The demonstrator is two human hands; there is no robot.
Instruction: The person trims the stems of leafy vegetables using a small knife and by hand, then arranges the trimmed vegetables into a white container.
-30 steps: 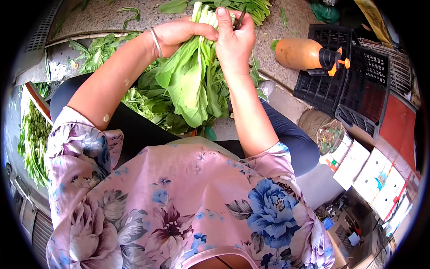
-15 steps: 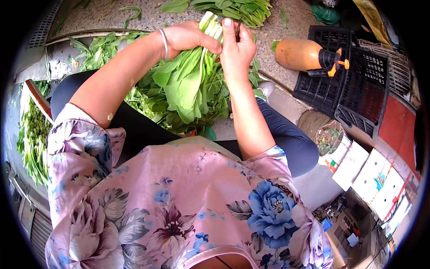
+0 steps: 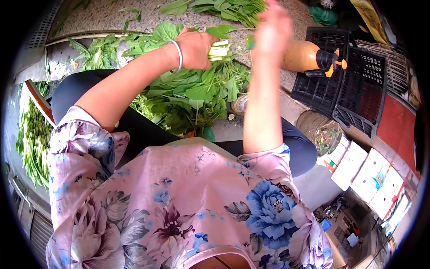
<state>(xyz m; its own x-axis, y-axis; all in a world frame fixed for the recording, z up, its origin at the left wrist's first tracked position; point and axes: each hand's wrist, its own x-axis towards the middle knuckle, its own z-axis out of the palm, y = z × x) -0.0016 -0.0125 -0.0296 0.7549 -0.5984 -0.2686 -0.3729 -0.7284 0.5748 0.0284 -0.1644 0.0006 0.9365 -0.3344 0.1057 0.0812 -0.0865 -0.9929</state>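
My left hand, with a silver bangle at the wrist, is closed around a bunch of leafy greens. Pale cut stem ends stick out on its right side, and broad leaves spread out on its left. Up and to the right, near an orange bottle, my right hand is smeared by motion; its fingers and anything in them cannot be made out. Beneath both forearms lies a heap of loose greens between my knees.
Another bunch of greens lies on the speckled slab. To the right are the orange spray bottle, black plastic crates and white boxes. More greens are piled at far left.
The bunch has turned in my left hand's grip, stems now pointing right and leaves left. My right hand has moved away from the stems, up and right; the dark thing it pinched is lost in blur.
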